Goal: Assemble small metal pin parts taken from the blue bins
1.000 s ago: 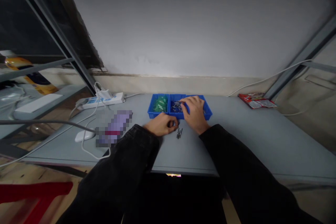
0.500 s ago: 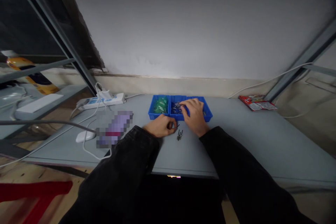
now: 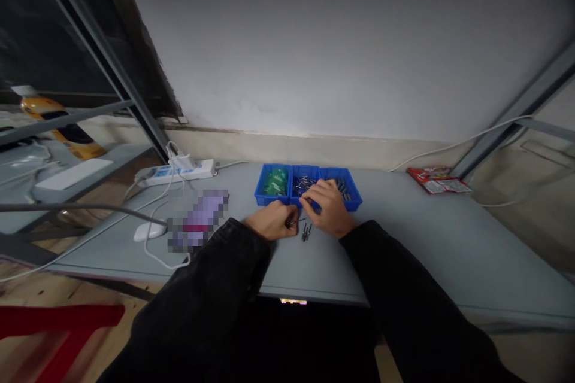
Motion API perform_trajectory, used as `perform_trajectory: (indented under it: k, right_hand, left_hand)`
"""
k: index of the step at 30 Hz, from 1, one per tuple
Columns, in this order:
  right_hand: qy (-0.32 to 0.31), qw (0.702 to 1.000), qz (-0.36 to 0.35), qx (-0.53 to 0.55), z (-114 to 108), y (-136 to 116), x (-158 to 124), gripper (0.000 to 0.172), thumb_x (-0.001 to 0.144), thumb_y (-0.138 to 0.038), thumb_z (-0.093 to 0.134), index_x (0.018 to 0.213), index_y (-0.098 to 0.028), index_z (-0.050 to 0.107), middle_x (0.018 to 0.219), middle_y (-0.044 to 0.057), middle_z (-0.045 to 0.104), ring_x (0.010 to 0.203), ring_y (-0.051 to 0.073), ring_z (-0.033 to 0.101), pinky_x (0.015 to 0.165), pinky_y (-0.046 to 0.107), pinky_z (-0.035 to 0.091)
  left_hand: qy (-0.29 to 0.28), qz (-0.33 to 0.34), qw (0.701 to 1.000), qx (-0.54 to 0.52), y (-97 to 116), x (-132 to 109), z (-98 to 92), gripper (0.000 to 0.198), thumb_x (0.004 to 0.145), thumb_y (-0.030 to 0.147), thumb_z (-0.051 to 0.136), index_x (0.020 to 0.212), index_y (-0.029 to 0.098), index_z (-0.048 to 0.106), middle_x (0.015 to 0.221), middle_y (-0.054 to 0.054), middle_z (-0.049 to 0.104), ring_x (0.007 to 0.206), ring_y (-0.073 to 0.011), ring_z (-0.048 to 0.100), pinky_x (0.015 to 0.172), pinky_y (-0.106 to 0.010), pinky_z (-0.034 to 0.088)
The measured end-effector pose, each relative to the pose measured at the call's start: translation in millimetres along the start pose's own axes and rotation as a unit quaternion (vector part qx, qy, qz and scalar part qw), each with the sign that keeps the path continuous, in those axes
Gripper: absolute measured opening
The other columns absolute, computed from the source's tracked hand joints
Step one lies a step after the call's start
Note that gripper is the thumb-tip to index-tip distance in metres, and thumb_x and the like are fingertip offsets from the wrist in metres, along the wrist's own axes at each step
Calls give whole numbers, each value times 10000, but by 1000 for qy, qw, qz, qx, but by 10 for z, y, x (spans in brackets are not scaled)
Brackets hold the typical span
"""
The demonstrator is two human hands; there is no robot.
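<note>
A blue plastic parts tray (image 3: 308,175) with three compartments stands on the grey table (image 3: 404,239). Its left compartment holds green pieces (image 3: 275,182), the middle one small metal pins (image 3: 304,185), and the right one dark metal parts (image 3: 343,189). My left hand (image 3: 272,220) rests in front of the tray, a thin metal pin (image 3: 295,222) showing between its fingers. My right hand (image 3: 329,208) lies against the tray's front rim, its fingertips near that pin. A few metal pins (image 3: 306,231) lie on the table just below my hands.
A white power strip (image 3: 176,172) with plugged-in cables and a white mouse (image 3: 150,230) lie to the left, beside a pixelated object (image 3: 197,219). A red packet (image 3: 439,180) lies at the right. A red chair (image 3: 58,318) stands below the table's left side.
My right hand has drawn back from above the tray's middle compartment to its front rim, uncovering the right compartment. My left hand has shifted slightly toward the pin between my hands.
</note>
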State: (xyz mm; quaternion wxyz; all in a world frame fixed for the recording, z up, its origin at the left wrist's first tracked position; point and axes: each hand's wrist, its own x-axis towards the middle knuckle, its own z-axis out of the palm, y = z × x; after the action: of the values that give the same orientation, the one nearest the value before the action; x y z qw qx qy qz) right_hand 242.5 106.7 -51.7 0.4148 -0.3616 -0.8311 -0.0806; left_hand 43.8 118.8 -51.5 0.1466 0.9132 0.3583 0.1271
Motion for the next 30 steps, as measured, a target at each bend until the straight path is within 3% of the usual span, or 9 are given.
perform_trajectory:
  k: [7, 14, 21, 25, 30]
  right_hand:
    - [-30, 999, -33, 0, -41, 0, 3, 136, 945, -220, 555, 826, -178, 606, 839, 35, 628, 879, 200, 497, 824, 386, 334]
    - [-25, 1000, -11, 2, -32, 17, 10, 211, 1000, -219, 485, 826, -176, 595, 816, 41, 618, 854, 200, 493, 819, 389, 333]
    - [0, 999, 5, 34, -65, 6, 23, 153, 992, -194, 464, 995, -168, 615, 949, 63, 658, 893, 219, 517, 820, 397, 354]
    - [38, 999, 17, 19, -23, 69, 9, 150, 996, -185, 487, 1063, -174, 620, 1002, 62, 675, 940, 223, 548, 823, 389, 369]
    - [51, 999, 17, 1, -15, 106, -3, 152, 1022, -226, 498, 935, -193, 617, 913, 34, 672, 889, 205, 551, 804, 381, 361]
  left_hand:
    - [73, 38, 997, -10, 9, -3, -36, 28, 812, 179, 587, 839, 174, 581, 660, 12, 616, 555, -123, 556, 584, -237, 398]
    - [134, 72, 986, -61, 43, 49, -127, 92, 812, 127, 562, 770, 184, 503, 622, 56, 519, 553, -89, 482, 592, -213, 381]
    - [213, 115, 966, -90, 46, 193, -242, 39, 874, 173, 569, 842, 169, 548, 675, 40, 569, 584, -83, 505, 596, -201, 414]
    - [252, 113, 953, -123, 49, 257, -204, 118, 968, 262, 555, 919, 158, 580, 708, 17, 633, 579, -82, 561, 580, -197, 443]
    - [273, 116, 949, -111, 18, 205, -95, 160, 1003, 290, 551, 967, 151, 622, 760, -12, 673, 621, -95, 596, 622, -218, 476]
